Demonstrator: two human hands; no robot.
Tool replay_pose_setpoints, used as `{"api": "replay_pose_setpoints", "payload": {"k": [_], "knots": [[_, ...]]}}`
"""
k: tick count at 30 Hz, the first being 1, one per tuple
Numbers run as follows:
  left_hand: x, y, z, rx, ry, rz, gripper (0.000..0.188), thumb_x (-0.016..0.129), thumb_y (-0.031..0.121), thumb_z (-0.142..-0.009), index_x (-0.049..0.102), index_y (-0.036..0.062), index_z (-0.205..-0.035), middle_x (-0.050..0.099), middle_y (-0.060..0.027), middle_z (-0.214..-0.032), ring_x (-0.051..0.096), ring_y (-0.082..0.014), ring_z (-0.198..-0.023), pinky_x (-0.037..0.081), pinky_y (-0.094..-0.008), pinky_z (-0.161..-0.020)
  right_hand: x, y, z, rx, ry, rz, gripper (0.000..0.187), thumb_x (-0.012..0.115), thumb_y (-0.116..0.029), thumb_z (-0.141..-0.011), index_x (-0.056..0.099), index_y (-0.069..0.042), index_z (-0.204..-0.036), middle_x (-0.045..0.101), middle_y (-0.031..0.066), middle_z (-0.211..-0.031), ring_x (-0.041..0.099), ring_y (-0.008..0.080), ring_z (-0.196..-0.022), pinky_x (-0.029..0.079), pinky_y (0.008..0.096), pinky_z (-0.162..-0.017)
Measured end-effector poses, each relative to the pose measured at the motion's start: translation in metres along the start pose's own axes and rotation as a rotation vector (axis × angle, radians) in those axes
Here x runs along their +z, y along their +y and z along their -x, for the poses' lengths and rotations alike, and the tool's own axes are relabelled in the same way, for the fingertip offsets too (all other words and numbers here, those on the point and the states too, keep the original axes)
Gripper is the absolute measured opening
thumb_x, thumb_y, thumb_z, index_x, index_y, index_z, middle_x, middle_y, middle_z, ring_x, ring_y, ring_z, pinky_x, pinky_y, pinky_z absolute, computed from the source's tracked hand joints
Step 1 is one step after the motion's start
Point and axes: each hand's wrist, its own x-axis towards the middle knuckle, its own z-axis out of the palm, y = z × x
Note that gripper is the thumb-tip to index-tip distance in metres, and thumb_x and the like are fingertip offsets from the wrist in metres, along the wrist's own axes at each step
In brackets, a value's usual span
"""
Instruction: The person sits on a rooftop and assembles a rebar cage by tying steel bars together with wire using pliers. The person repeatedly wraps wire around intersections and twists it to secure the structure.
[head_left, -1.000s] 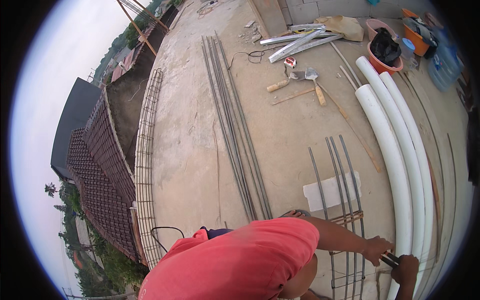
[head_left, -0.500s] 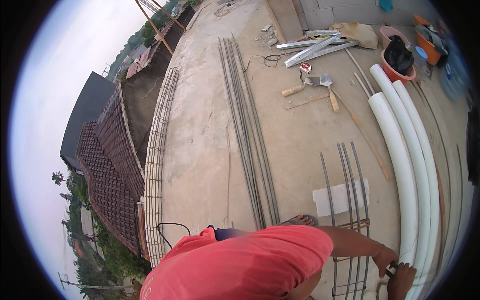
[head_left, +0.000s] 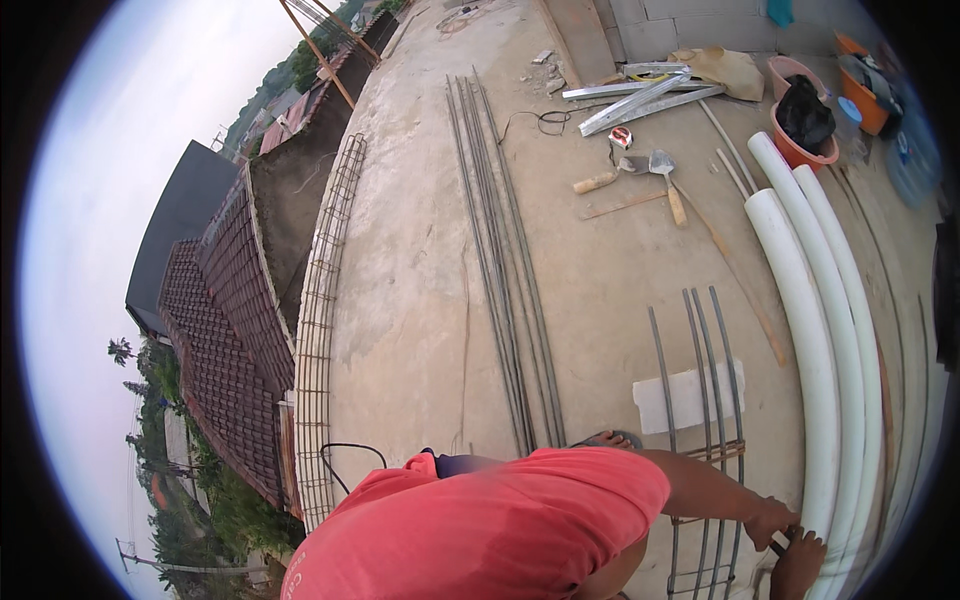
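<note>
Currently, at four o'clock, the left hand (head_left: 768,520) and the right hand (head_left: 800,563) have their fingers closed around a dark tool (head_left: 778,547), near white pipes (head_left: 804,315).

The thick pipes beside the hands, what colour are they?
The thick pipes are white; the head view shows them best.
</note>
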Motion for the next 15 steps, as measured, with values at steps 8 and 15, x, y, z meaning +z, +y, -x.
{"api": "replay_pose_setpoints", "payload": {"k": [8, 15], "knots": [[-0.061, 0.073, 0.06, 0.229, 0.132, -0.289, 0.074, 0.072, 0.041, -0.075, 0.047, 0.001, -0.131, 0.054, -0.0178, -0.12, 0.054, -0.0337, -0.109, 0.037, -0.0476, -0.097, 0.02, 0.014, 0.061, 0.058, -0.42, -0.984, 0.027, 0.051, -0.023, -0.093, 0.053, -0.009, -0.116, 0.059, 0.0079, -0.069, 0.06, 0.0266, -0.066, 0.051, 0.0396, -0.055], [-0.096, 0.148, 0.104, -0.009, -0.033, 0.855, 0.05, 0.054, 0.017, -0.085, 0.047, -0.0002, -0.132, 0.057, -0.015, -0.121, 0.056, -0.0301, -0.11, 0.051, -0.0475, -0.085, -0.005, -0.092, 0.146, 0.021, 0.106, -2.301, 0.043, 0.053, -0.025, -0.095, 0.042, -0.01, -0.133, 0.056, 0.0089, -0.075, 0.057, 0.0235, -0.065, 0.049, 0.0323, -0.048]]}}
